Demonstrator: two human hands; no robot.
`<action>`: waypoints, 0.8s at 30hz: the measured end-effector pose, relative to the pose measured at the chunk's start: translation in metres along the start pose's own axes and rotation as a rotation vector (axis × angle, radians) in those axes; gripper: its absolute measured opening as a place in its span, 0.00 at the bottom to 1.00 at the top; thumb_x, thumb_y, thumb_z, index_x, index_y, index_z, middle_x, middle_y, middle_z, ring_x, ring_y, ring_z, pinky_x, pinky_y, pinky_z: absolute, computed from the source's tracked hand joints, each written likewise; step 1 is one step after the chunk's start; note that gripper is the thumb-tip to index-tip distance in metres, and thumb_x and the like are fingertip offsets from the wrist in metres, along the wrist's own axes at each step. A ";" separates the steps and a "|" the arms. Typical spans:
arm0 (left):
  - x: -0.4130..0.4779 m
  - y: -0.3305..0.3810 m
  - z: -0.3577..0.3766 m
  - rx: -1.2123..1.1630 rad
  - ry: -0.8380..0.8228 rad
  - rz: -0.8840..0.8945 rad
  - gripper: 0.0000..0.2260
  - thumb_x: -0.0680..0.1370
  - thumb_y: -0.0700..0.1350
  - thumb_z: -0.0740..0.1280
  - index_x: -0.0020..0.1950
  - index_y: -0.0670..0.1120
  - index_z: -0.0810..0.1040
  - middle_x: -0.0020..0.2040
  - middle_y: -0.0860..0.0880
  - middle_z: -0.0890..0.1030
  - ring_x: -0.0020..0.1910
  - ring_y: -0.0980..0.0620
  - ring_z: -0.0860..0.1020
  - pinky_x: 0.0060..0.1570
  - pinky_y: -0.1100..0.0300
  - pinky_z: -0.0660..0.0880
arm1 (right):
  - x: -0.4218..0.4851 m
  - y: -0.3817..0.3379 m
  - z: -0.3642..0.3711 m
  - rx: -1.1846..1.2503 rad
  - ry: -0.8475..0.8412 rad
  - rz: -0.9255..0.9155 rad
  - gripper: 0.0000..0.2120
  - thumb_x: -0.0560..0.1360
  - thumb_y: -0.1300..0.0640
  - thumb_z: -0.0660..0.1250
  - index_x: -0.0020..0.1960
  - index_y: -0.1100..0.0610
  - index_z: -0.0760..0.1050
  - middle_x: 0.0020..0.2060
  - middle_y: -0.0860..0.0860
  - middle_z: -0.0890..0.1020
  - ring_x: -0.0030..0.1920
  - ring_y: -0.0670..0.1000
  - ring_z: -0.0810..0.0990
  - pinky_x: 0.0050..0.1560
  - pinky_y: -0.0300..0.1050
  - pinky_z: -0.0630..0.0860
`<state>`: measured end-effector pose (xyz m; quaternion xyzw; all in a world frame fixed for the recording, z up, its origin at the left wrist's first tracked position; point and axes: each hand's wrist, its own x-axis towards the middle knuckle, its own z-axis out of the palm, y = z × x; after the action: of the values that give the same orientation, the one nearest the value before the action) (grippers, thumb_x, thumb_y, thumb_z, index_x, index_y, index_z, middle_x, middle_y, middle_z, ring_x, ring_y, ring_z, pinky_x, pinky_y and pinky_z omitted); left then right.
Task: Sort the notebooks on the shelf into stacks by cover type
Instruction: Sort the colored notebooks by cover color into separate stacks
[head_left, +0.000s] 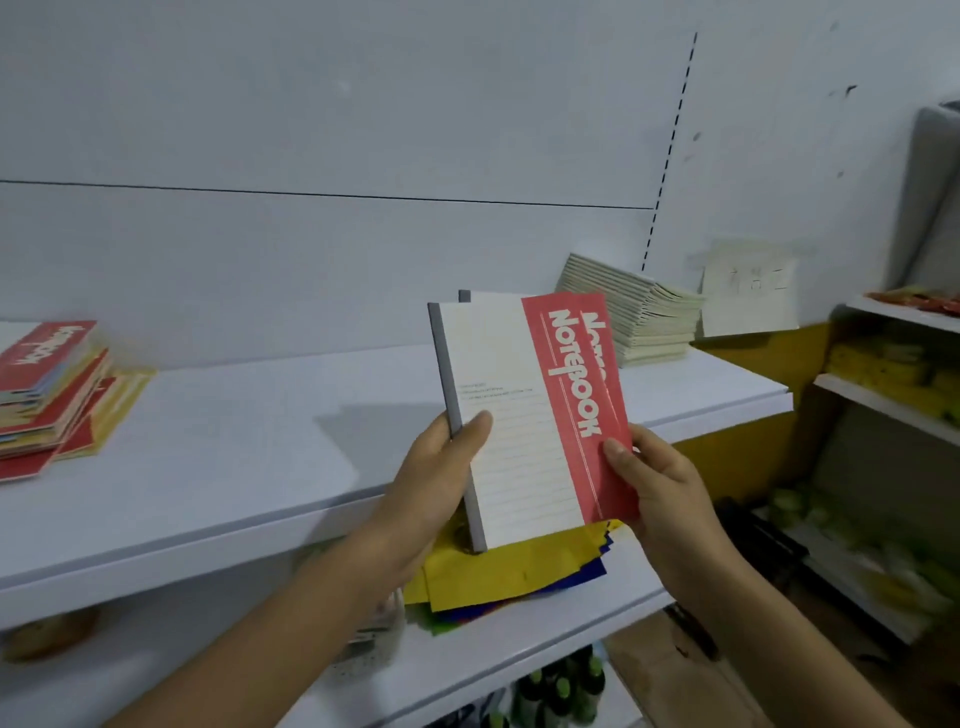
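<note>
You've got two red-and-white notebooks up in front of you, above the front edge of the shelf (234, 441), and the way you hold them tells the story. Your left hand (441, 467) wraps the grey spine side of the front notebook (514, 415), thumb laid flat across the lined cover and fingers curled behind where I can't see them, so that side carries the weight. Your right hand (660, 478) pinches the lower corner of the red band with the thumb on the front, a grip that looks made for fanning. And there's the second notebook (602, 332) peeking out behind, shifted up and to the right, its red strip and grey spine showing past the first. My read: you're checking that both covers match before you commit them as a pair. Over on the left of the shelf sits the mixed stack (52, 384), untidy, with a red cover of the same kind on top, so that looks like the likely home for these two. At the back right, the pale stack (639, 312) of plain cream covers rests by the wall, well apart and plainly a different type. Beneath your hands, on the lower shelf (493, 660), a yellow and blue pile (493, 577) lies fanned out; whether it's part of the sort I can't tell. Square the two up before you set them down, or the rear one may slide off.
</note>
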<state>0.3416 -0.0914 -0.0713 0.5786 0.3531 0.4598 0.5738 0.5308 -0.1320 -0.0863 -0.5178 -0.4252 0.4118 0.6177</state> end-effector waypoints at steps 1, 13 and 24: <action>0.004 -0.002 0.001 0.042 0.036 0.018 0.10 0.80 0.48 0.61 0.60 0.54 0.75 0.57 0.56 0.82 0.56 0.55 0.80 0.55 0.59 0.77 | 0.004 0.001 -0.003 -0.008 0.010 0.002 0.10 0.78 0.53 0.62 0.57 0.54 0.76 0.47 0.52 0.85 0.48 0.53 0.84 0.52 0.54 0.79; 0.130 -0.002 -0.024 0.352 0.117 0.030 0.08 0.80 0.44 0.63 0.59 0.51 0.76 0.54 0.53 0.82 0.50 0.55 0.81 0.41 0.63 0.79 | 0.138 0.001 0.010 -0.168 -0.049 -0.024 0.12 0.79 0.53 0.62 0.59 0.57 0.73 0.49 0.52 0.83 0.48 0.53 0.83 0.54 0.55 0.79; 0.250 0.000 -0.034 0.456 0.086 0.091 0.08 0.82 0.43 0.59 0.59 0.52 0.73 0.55 0.53 0.81 0.52 0.52 0.80 0.47 0.56 0.80 | 0.257 0.003 0.005 -0.309 -0.078 -0.070 0.03 0.78 0.59 0.64 0.50 0.56 0.76 0.44 0.52 0.84 0.44 0.52 0.84 0.45 0.48 0.81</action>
<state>0.3919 0.1537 -0.0428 0.6884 0.4455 0.4176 0.3915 0.6022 0.1138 -0.0638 -0.5752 -0.5249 0.3393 0.5277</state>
